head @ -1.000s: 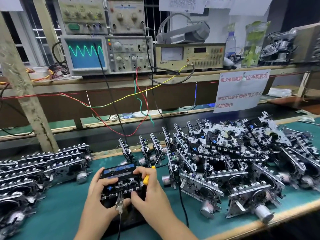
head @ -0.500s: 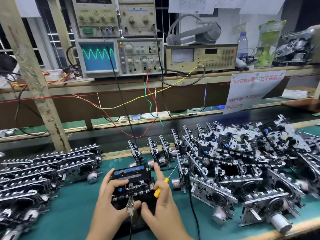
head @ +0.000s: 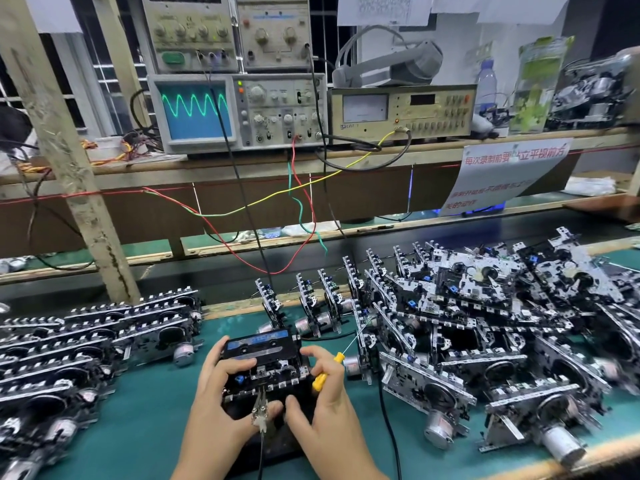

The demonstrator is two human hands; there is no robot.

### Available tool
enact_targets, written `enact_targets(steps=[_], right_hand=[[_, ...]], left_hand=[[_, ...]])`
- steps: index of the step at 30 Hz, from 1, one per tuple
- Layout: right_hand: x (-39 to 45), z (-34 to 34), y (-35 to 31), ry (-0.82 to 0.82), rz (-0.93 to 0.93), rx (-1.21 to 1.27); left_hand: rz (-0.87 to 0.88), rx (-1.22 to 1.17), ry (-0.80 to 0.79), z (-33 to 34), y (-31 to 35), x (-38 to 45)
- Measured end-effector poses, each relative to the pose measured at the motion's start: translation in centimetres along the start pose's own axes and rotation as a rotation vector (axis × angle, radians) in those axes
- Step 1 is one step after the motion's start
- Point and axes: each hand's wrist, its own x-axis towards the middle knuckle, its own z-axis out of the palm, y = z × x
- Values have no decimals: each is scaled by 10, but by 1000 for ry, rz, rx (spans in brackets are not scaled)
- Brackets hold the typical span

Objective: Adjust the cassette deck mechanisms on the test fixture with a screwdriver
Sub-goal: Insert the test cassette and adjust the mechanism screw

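Near the front edge of the green bench mat, a cassette deck mechanism sits on a dark test fixture, with a black cassette loaded on its far side. The left hand curls its fingers over the mechanism's left side, thumb pressing near the front edge. The right hand bears on the right side with its thumb low at the front, and its curled fingers hold a yellow-handled screwdriver, whose thin shaft points up and away to the right, its tip clear of the unit. A metal clip with a dark wire bites the front edge between the two thumbs.

The mechanism looks like a stiff frame of stamped metal and plastic, light enough to lift one-handed yet made lopsided by its small motor. Its edges are toothed and probably sharp, and the levers, springs and heads inside seem easy to bend. The safest hold is likely on the outer frame sides, as both hands have it now, keeping fingers off the moving parts and the clip wire. The screwdriver is slim and would need a light, steady touch on a small adjusting screw.

More mechanisms lie piled to the right and stacked to the left. On the far shelf an oscilloscope shows a green wave.
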Motion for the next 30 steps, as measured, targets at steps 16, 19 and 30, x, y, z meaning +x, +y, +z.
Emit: enact_targets(steps=[16,19,30], right_hand=[[1,0,0,0,-32,12],[1,-1,0,-3,-32,18],[1,-1,-1,-26,-28,26]], left_hand=[[5,-7,6,0,-2,2],[-2,-11,8,0,-1,2],[-16,-9,14,0,1,2]])
